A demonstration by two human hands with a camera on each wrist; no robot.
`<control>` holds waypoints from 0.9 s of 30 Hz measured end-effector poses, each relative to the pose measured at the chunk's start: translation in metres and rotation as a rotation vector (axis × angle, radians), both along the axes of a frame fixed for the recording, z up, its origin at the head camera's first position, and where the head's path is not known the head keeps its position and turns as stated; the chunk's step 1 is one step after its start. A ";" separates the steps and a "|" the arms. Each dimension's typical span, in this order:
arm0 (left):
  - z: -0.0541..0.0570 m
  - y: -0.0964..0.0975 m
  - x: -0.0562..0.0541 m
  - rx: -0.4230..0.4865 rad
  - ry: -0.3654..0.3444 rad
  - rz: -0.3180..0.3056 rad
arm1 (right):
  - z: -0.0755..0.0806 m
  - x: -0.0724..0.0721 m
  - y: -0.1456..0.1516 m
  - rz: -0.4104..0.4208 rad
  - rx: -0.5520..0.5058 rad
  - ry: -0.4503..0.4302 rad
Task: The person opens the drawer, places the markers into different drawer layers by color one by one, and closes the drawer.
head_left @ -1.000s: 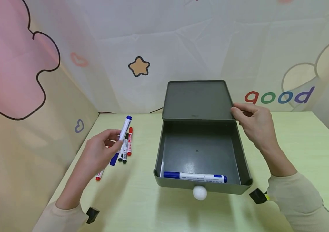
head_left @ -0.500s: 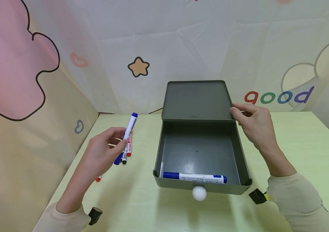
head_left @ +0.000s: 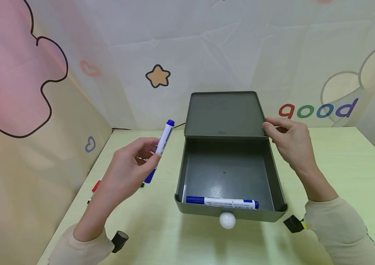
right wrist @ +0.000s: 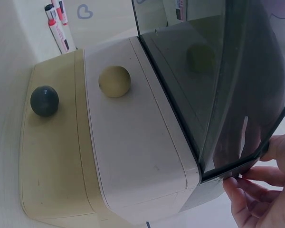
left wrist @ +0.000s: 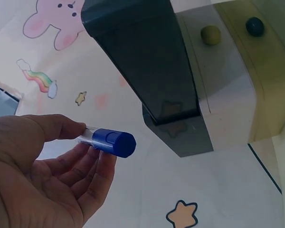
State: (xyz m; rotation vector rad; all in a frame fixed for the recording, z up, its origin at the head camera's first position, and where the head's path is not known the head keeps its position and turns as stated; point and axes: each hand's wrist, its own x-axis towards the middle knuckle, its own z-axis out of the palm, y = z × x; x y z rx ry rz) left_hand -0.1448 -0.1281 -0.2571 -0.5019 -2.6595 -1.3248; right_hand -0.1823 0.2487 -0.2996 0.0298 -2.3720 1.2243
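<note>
Between thumb and fingers, my left hand (head_left: 131, 169) pinches a blue whiteboard marker (head_left: 165, 138) with a white barrel. The marker is raised and slanted to the left of an open grey drawer (head_left: 181, 184); its blue cap (left wrist: 115, 142) faces the left wrist camera. My right hand (head_left: 291, 143) grips the right front edge of the drawer cabinet's grey top (head_left: 225, 114). Inside the pulled-out drawer, another blue marker (head_left: 230, 202) lies along the front wall. A white round knob (head_left: 227, 220) sits on the drawer's front.
Below the grey tier are a white drawer (right wrist: 133, 128) with a yellow knob (right wrist: 115, 81) and a yellow drawer (right wrist: 57, 156) with a dark knob (right wrist: 44, 101). Behind my left hand, a red marker (head_left: 96, 185) and others lie on the table (head_left: 349, 165), partly hidden.
My left hand has moved right and slightly away from me, bringing the blue marker nearer the drawer. My right hand stays on the cabinet's edge.
</note>
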 end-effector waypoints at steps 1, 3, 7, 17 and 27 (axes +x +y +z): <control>0.002 0.002 0.001 0.008 0.000 -0.008 | 0.000 0.000 0.000 -0.001 0.000 0.000; 0.005 0.006 0.003 0.021 0.008 -0.024 | 0.000 0.000 0.000 -0.005 -0.001 -0.001; 0.012 0.015 0.005 0.049 0.046 -0.058 | 0.000 0.000 0.001 -0.006 -0.003 -0.002; 0.020 0.037 0.010 0.102 0.130 -0.155 | 0.000 0.000 0.000 -0.004 0.005 -0.005; 0.011 0.056 0.008 0.087 0.146 -0.290 | 0.001 0.000 0.000 0.001 0.001 -0.006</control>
